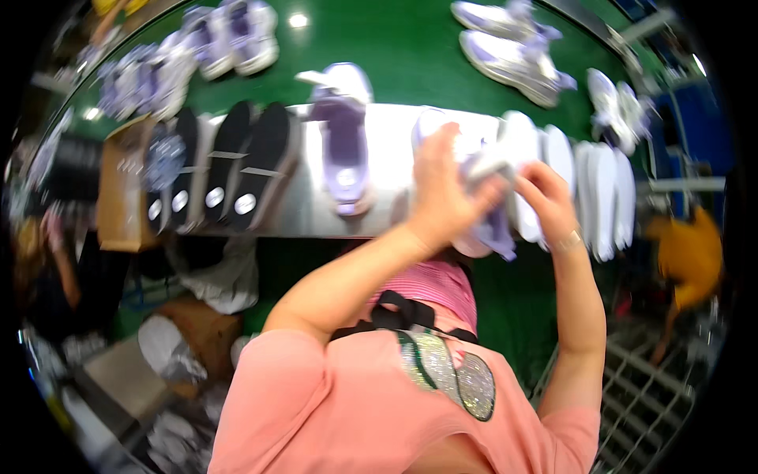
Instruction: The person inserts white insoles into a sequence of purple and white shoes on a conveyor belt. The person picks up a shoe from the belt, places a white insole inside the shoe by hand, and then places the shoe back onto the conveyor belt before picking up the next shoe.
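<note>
Over the metal shelf, my left hand (442, 193) grips a white and lavender sneaker (494, 233), blurred by motion. My fingers lie over its far side and my thumb reaches across its top. At the sneaker's right side my right hand (550, 207) has its fingers bent and drawn together beside a pale flap. What is between those fingers is hidden. To the left of my hands, a matching sneaker (346, 154) lies on the shelf, its lavender inside facing up. Just right of the held sneaker stand white insoles (521, 134), partly behind my right hand.
Black insoles (264, 154) and a cardboard box (122, 189) occupy the shelf's left part. More white insoles (604, 193) are at its right. Sneakers (509, 63) rest on the green surface (379, 39) beyond. A wire rack (639, 403) stands at lower right; other people are at the sides.
</note>
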Available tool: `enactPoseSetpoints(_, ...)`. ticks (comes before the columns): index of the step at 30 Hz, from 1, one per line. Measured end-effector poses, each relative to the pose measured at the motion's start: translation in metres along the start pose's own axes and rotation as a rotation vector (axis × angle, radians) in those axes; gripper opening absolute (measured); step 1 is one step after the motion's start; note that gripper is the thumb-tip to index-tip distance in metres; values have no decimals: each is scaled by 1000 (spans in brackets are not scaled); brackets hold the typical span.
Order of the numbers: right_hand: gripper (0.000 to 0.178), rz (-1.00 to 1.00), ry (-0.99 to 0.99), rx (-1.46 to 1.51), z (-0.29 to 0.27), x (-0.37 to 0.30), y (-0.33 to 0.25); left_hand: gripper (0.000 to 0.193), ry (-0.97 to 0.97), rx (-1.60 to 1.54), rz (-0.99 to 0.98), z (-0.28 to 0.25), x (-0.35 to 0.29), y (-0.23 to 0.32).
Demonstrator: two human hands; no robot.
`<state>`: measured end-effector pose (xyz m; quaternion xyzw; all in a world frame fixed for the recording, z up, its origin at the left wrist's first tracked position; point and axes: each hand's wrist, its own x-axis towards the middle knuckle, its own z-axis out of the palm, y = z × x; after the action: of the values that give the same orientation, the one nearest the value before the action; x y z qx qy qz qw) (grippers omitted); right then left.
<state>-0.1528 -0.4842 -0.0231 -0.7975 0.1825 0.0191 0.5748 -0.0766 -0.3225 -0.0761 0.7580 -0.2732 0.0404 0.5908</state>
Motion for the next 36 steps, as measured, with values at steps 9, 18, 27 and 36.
enactPoseSetpoints(9, 14, -307, 86, -105, 34, -46, -20, 19, -157, -21, 231, -57, -6, 33)
enactPoseSetpoints(18, 30, 244, 134, 239, 23, -58, 66, 25, 597, 1128, -48, -348, 56, -58)
enactPoseSetpoints(27, 52, 215, -26, 145, 80, -24, 53, 59, -56, 359, -171, -171, 25, -20)
enactPoseSetpoints(36, 35, 36, -180, -83, 73, -16, 33, 63, -448, 854, -8, -68, 47, -44)
